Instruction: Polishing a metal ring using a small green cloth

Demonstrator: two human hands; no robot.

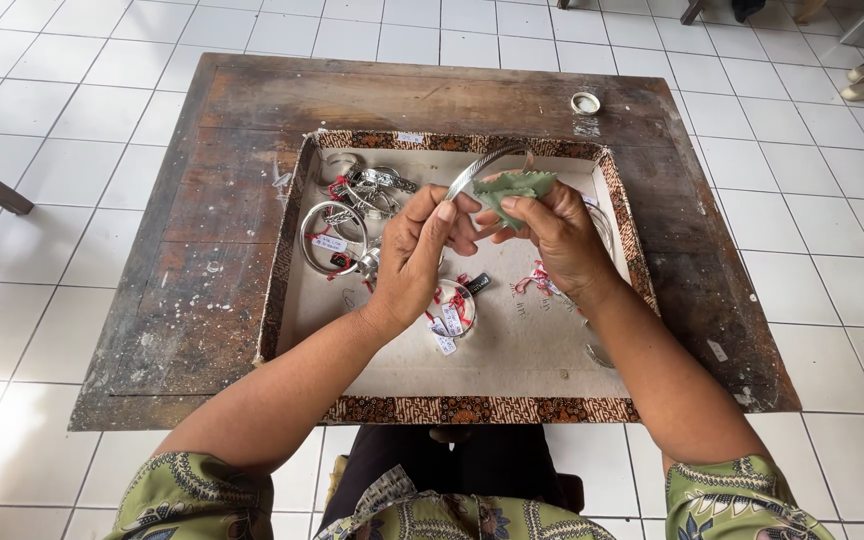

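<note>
L hand [414, 255] fingers pinched silver bangle [480, 166]; R hand [550, 232] fingers clamped green cloth [514, 186] at its 3 o'clock. Loose pinch while rubbing could've dropped bangle into tray [512, 350].

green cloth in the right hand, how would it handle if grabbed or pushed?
Likely floppy: the green cloth bunches and folds between the right hand fingers. Probably light, pinched by fingertips alone. Pushed, it would likely crumple, not slide, unlike the stiff silver bangle the left hand holds.
</note>
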